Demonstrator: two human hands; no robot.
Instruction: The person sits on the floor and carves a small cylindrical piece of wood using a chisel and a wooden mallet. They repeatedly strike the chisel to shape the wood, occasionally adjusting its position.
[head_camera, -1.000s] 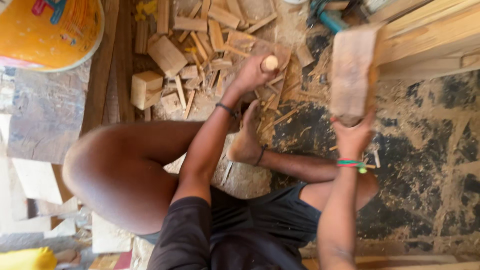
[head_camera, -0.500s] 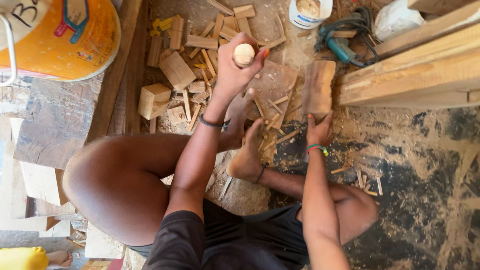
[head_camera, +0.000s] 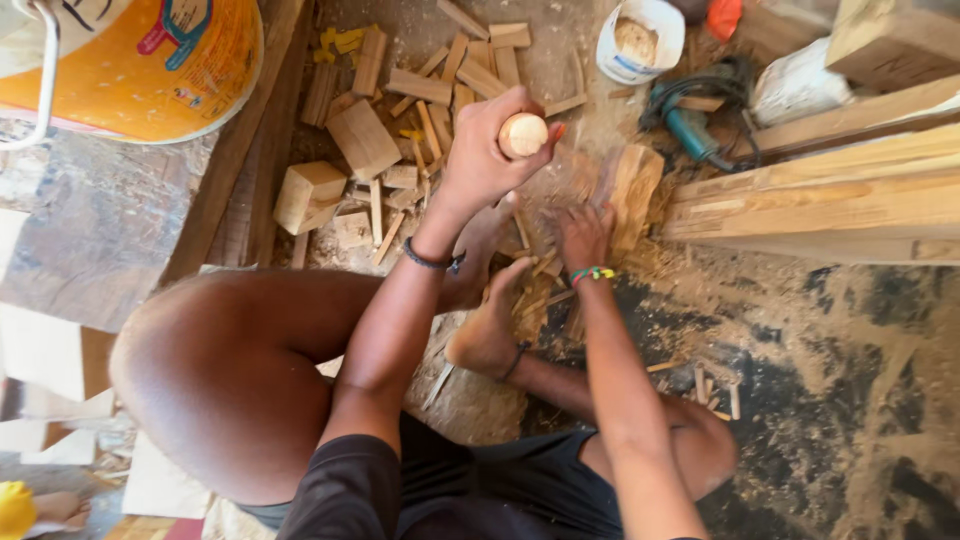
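A person seated on a sawdust-strewn floor grips a round pale wooden handle (head_camera: 523, 134) and steadies a rough block of light wood (head_camera: 634, 190).

The left hand (head_camera: 483, 155) is wrapped tight around the handle, raised above the far scatter of small wooden offcuts (head_camera: 400, 110); whatever the handle belongs to is hidden. The right hand (head_camera: 583, 233), blurred, seems to press open-fingered against the block's near left side, so its grip cannot be told for certain. A bare foot (head_camera: 490, 330) rests just near of the block. An orange plastic bucket (head_camera: 130, 60) stands far left, a teal power tool (head_camera: 690, 125) far right, beside long pale planks (head_camera: 820, 190).
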